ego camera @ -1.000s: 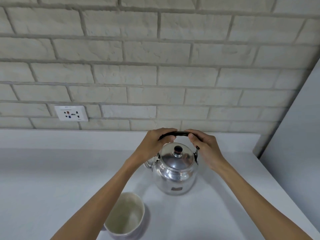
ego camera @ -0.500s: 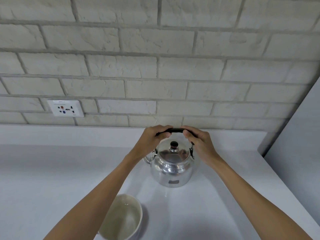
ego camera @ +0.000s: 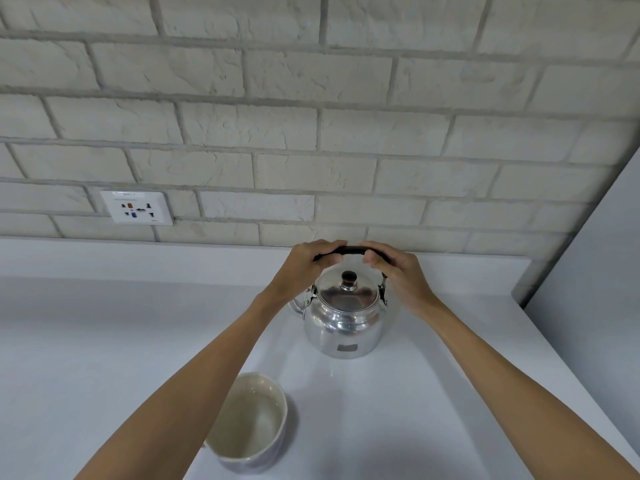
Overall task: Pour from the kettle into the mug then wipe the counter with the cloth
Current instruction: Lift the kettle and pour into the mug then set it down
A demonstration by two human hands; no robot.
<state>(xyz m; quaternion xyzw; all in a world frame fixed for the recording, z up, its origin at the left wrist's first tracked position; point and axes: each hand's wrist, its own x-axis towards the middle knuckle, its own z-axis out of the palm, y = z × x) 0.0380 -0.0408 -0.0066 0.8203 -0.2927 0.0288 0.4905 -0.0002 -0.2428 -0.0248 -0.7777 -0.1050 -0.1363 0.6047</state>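
Observation:
A shiny metal kettle [ego camera: 343, 327] with a dark lid knob stands upright on the white counter [ego camera: 104, 341], its spout pointing left. Its black handle arches over the lid. My left hand [ego camera: 304, 265] grips the handle's left end and my right hand [ego camera: 394, 271] grips its right end. A white mug [ego camera: 249, 420] stands on the counter nearer to me, left of the kettle, partly hidden by my left forearm. No cloth is in view.
A pale brick wall [ego camera: 311, 133] rises behind the counter, with a white power socket [ego camera: 136, 207] at its left. A grey panel [ego camera: 595, 271] closes off the right side. The counter's back ledge runs along the wall.
The kettle and both hands sit slightly higher in the view than a second ago, with the camera shifted a little. Both hands keep their grip on the handle.

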